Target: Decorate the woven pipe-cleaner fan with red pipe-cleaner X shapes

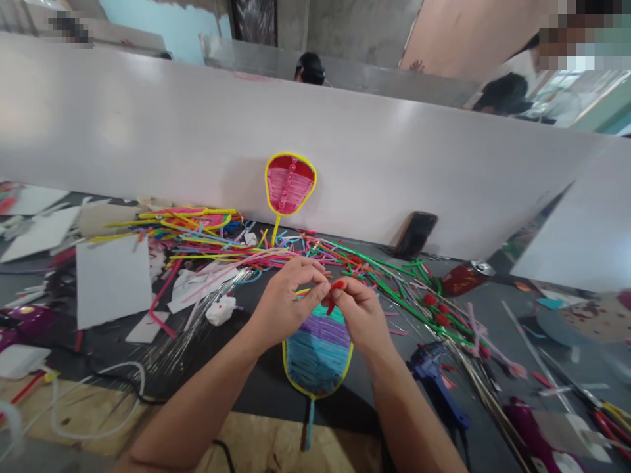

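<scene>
Head view, hands (283,305) (363,315) over paddle (318,361), glue gun (436,378)

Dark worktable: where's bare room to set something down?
Bare tabletop lies between the left forearm and the blue-purple paddle; bare wood between the black cable and the paddle's stem. Crowded: beyond the left hand, with colourful strips, and right of the glue gun.

Held piece (337,285): was red
Lower paddle (317,360): was banded green, purple and blue, yellow-rimmed, with a blue handle (310,427)
Upright paddle (298,192): was red above pink, yellow-rimmed, with a line of pink beads (290,174)
Can (462,280): was red
Surface (263,391): was dark grey
</scene>
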### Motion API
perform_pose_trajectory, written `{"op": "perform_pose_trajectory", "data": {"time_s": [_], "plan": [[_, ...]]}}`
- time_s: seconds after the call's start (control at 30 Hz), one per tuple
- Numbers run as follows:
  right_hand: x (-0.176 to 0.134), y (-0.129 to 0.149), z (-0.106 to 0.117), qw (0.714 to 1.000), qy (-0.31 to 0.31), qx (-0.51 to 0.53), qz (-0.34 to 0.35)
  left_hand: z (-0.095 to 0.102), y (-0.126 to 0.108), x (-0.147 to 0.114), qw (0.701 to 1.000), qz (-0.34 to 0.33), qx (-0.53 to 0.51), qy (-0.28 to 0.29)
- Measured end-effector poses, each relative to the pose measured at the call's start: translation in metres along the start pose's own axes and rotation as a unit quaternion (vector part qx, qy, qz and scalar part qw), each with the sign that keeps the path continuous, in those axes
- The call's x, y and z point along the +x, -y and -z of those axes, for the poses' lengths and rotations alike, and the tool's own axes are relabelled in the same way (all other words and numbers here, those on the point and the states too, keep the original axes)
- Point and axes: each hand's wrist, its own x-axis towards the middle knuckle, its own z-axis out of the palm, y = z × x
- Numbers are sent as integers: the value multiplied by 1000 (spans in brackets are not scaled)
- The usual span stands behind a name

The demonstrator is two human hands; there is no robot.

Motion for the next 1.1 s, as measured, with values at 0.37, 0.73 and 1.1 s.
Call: {"op": "perform_pose_trajectory", "data": {"time_s": [0.37, 0.73, 1.1], "plan": [[-3, -11, 6, 998, 24, 65, -1, 4, 6, 3, 997, -30, -67, 14], [-6, -8, 0, 993, 34, 111, -30, 2, 3, 2, 994, -3, -105, -1], [-6, -12, -3, 991, 24, 127, -34, 0, 4, 2, 988, 25, -150, -2]]}}
